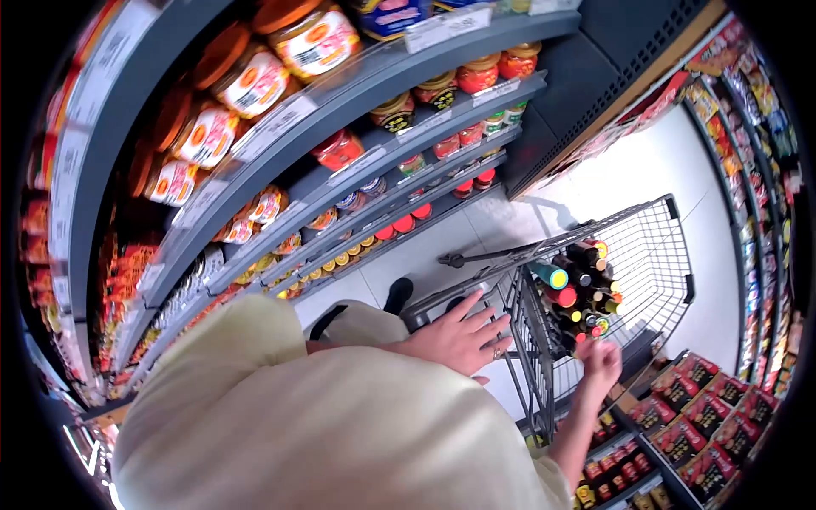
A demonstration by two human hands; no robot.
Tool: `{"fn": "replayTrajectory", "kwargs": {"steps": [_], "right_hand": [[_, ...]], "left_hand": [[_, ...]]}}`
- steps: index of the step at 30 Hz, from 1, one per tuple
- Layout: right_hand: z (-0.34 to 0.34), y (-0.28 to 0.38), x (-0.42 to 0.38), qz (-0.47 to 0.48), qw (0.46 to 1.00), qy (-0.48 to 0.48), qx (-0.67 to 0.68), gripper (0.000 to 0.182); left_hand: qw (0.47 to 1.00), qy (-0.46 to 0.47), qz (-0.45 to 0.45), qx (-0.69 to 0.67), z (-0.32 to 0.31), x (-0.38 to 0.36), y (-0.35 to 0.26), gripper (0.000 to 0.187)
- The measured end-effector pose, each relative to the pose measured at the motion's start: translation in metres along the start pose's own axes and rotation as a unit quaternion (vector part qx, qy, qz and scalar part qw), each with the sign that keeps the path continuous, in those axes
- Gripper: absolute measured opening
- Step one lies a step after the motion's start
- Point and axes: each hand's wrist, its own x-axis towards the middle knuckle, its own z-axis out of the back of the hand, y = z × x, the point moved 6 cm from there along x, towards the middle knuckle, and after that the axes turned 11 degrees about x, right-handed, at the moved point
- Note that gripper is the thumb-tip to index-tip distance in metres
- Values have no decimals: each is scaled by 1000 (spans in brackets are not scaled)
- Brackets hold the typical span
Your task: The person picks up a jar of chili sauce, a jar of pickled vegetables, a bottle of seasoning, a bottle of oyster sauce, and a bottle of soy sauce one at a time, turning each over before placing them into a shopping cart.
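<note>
Left hand (pixel 459 338) flat on cart handle (pixel 442 299) | right hand (pixel 600 360) at bottles (pixel 580 291)

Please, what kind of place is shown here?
Most likely a supermarket aisle. Shelves carry rows of jars with price labels, and the left hand rests on a wire cart holding bottles; the right hand reaches in.

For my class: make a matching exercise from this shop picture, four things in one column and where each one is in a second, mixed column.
Things:
1. left hand
2. right hand
3. bottles
4. jars with orange lids

Places:
A. on the upper shelves at the left
B. standing inside the trolley
C. flat on the trolley's handle end
D. low beside the trolley, near the bottles

Pairs: 1-C, 2-D, 3-B, 4-A
</note>
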Motion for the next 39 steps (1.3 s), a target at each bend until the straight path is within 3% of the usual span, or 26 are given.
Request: {"fn": "replayTrajectory", "kwargs": {"steps": [2,6,8,10,15,19,24,26,28,30,33,36,38,39], "right_hand": [[-19,19,-45,-5,1000,-2,-27,14],[-46,49,-110,41,998,7,-56,13],[-55,55,-130,65,995,0,-71,14],[-58,46,-141,63,997,1,-37,15],[-85,33,-158,61,994,-33,-80,27],[-103,20,-152,119,966,6,-229,30],[-138,23,-145,186,934,109,-287,29],[-152,24,-139,192,927,146,-286,29],[-183,35,-143,184,915,203,-295,28],[-220,47,-147,96,925,260,-260,29],[-283,64,-155,114,909,335,-218,29],[-347,78,-165,183,852,443,-209,29],[-387,86,-168,230,828,482,-173,30],[-408,93,-172,249,824,487,-149,29]], "left_hand": [[999,25,9,-21,-1,0,-2,68],[996,-10,28,-86,6,-3,-1,57],[994,-61,43,-77,6,-6,0,54],[994,6,33,-100,2,-5,-2,53],[997,-12,16,-71,6,-7,-1,48],[961,-197,-47,-189,14,-17,5,28],[925,-308,-15,-221,35,-59,37,19],[918,-345,56,-190,42,-89,64,17],[862,-444,143,-197,60,-130,88,12],[832,-471,243,-167,75,-174,112,15],[769,-529,358,-39,122,-241,134,29],[687,-572,441,83,158,-290,155,52],[666,-530,519,83,175,-304,174,64],[683,-476,551,63,179,-306,185,72]]}}
